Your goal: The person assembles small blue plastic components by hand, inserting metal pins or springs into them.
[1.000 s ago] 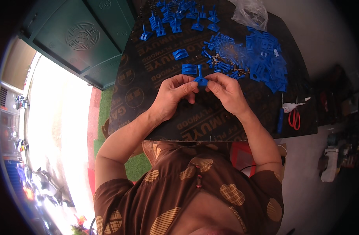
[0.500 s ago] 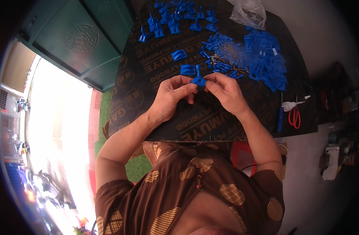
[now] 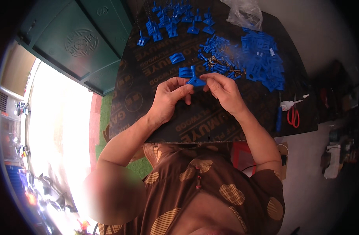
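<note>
In hand: While the left hand [image 3: 170,93] pinches its left side, a blue stemmed piece [image 3: 196,81] is held at the nearer half of the table [image 3: 163,127], its stem toward the far side.
Left hand: thumb and fingers closed on the piece.
Right hand: the right hand [image 3: 225,92] is at the piece's right end, thumb and forefinger close together; whether they grip anything, I cannot tell.
Just beyond: a ribbed blue part [image 3: 185,72] lies beside the stem, with a similar curved part [image 3: 177,58] a little farther off.
Small parts: a heap of little blue pieces [image 3: 215,44], with screws [image 3: 237,72] at its near edge.
Flat parts: right of that heap, a pile of blue plates [image 3: 261,64].
Far left: a cluster of stemmed blue pieces [image 3: 172,20].
Far edge: a crumpled clear plastic bag [image 3: 245,15].
Right side: red-handled scissors [image 3: 293,118], a white nozzled bottle [image 3: 288,105] and a blue-handled tool [image 3: 279,119].
Left of the table: a green door [image 3: 80,44].
</note>
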Tool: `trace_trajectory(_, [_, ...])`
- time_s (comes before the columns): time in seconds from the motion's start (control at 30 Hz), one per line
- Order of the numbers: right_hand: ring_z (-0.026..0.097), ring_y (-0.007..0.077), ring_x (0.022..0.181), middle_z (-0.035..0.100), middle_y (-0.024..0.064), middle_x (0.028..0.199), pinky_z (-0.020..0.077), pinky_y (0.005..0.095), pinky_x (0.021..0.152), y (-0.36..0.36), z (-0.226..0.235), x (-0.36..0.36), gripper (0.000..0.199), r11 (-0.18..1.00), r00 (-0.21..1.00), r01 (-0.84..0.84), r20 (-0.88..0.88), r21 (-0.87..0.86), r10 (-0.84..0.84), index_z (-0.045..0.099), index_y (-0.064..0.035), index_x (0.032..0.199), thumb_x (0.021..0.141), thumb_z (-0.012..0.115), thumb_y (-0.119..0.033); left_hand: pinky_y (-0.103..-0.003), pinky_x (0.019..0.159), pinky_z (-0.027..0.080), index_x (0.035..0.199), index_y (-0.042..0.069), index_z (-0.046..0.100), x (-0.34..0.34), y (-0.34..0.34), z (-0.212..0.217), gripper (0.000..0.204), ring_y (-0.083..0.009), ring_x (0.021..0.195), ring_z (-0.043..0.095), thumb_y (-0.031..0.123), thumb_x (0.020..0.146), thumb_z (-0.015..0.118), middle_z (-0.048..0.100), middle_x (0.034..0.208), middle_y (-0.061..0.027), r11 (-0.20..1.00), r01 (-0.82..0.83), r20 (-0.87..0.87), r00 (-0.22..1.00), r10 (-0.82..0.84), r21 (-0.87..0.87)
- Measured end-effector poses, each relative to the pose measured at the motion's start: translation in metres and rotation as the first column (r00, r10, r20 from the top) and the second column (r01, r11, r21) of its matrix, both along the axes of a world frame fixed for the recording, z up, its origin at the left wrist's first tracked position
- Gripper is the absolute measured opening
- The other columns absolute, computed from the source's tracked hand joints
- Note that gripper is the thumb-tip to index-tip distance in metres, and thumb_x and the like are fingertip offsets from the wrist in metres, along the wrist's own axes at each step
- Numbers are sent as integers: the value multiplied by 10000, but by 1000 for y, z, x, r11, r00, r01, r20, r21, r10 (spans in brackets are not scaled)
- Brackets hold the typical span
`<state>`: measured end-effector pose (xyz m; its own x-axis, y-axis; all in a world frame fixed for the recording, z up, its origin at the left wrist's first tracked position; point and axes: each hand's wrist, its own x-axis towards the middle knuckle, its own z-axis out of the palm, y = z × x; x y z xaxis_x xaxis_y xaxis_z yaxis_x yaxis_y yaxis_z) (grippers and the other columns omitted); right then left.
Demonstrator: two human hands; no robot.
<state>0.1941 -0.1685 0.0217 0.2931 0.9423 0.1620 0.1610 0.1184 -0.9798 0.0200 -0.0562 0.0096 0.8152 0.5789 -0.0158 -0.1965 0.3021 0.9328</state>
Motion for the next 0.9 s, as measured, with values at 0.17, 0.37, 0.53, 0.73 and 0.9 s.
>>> trace_trajectory(0.17, [618,129,797,650,70,845,496,261,710,2,-3,3,339,1000,1000,13,22,2,-13,634,37,1096,981,536,-266,-273,682,485,1057,-56,569,-1,1,-1,284,-159,707,592,152,888,661,644,896,-107,1000,-19,16,1000,19,17])
trace_trajectory(0.37, [617,127,795,652,66,846,495,260,706,3,-4,3,319,1000,1000,16,27,0,-16,638,35,1085,982,528,-247,-275,673,486,1060,-62,574,-1,0,-1,284,-160,703,593,153,892,655,645,894,-110,999,-29,35,999,28,26])
trace_trajectory(0.53, [618,128,793,652,63,835,495,259,704,1,-3,4,298,998,997,55,48,-3,-55,642,25,1082,979,527,-229,-279,664,486,1056,-63,574,1,0,-1,286,-160,695,592,162,896,650,648,890,-112,1000,-24,40,999,24,1])
trace_trajectory(0.73, [639,143,803,668,78,844,502,264,724,1,1,22,237,971,939,196,261,136,-226,644,23,1074,948,555,-157,-285,661,487,1044,-47,579,-1,0,0,264,-163,693,594,160,896,645,648,884,-111,998,-68,58,996,67,11])
trace_trajectory(0.9, [651,127,807,683,74,881,508,251,720,-17,36,56,207,895,867,382,248,229,-433,639,53,1058,918,568,-81,-283,661,487,1023,-40,577,-1,3,0,243,-162,688,592,159,898,640,643,870,-102,997,-71,48,996,70,11])
